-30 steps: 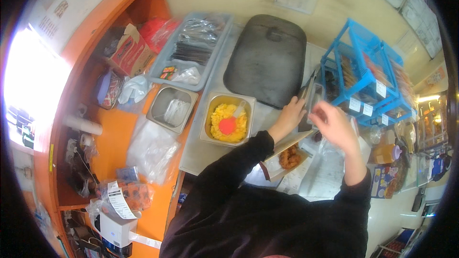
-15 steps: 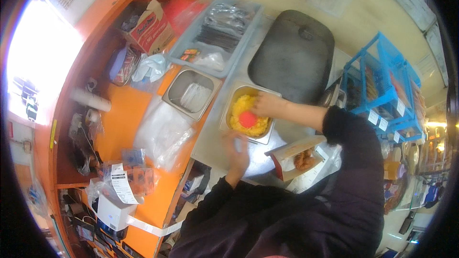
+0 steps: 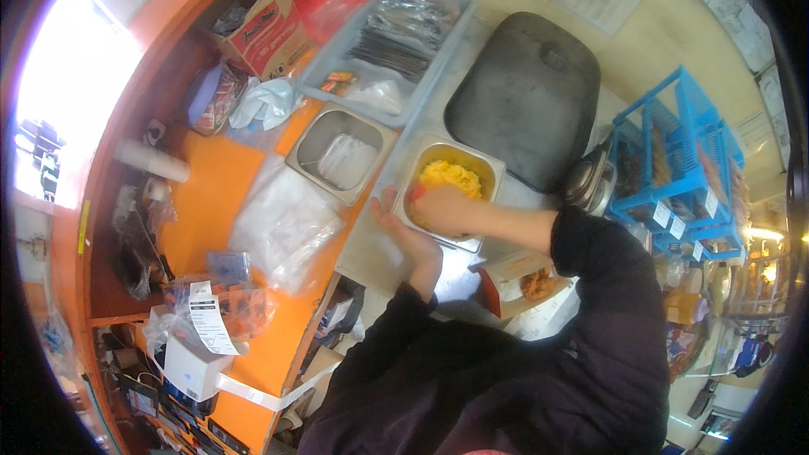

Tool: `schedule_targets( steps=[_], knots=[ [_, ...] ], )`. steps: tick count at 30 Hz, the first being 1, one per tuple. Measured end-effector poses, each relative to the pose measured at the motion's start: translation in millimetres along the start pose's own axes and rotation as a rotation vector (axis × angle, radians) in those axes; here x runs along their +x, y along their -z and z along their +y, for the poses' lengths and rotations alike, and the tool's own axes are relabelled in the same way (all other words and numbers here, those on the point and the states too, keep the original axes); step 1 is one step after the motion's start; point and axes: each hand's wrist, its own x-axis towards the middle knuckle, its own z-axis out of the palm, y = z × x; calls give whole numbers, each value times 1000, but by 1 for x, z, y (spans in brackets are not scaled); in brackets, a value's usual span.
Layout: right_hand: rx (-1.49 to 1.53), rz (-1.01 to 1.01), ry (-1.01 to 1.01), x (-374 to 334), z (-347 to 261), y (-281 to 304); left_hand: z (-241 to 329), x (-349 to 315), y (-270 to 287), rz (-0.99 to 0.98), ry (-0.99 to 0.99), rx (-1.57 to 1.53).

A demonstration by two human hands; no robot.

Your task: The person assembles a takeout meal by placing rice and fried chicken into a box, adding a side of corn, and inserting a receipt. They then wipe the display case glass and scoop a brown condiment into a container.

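Yellow, crumbly food (image 3: 453, 175) that looks like rice fills part of a deep metal pan (image 3: 496, 173) on the steel counter. My right hand (image 3: 445, 209) reaches down into the pan with its fingers curled round a small red round object (image 3: 417, 193). Most of that object is covered by the hand, so its exact kind is hidden. My left hand (image 3: 410, 236) is beside the pan's near left corner, fingers stretched and apart, holding nothing. Close to my right forearm stands an open paper box (image 3: 511, 303) with browned fried pieces (image 3: 536, 285) in it.
Left of the pan sits another metal pan (image 3: 377, 139) with something whitish inside. Behind are a tub (image 3: 400, 109) of packed cutlery and a large dark tray (image 3: 522, 105). Clear plastic bags (image 3: 282, 223) cover part of the orange counter (image 3: 202, 173). Blue baskets (image 3: 666, 168) stand at right.
My right hand has moved from the pan's far side toward its near left, now covering most of the red object. My left hand has shifted slightly, against the pan's side.
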Motion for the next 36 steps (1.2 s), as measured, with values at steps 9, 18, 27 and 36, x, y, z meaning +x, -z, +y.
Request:
schedule_targets(
  steps=[9, 18, 27, 36],
  knots=[
    [567, -91, 134, -12, 33, 1, 8, -5, -11, -63, -104, 155],
    [1193, -76, -270, -48, 66, 21, 1, 16, 14, -100, -102, 122],
    [194, 289, 26, -74, 50, 13, 12, 11, 5, -97, -4, 48],
    [266, -47, 86, -66, 16, -7, 25, 0, -11, 14, -70, 293]
  ],
)
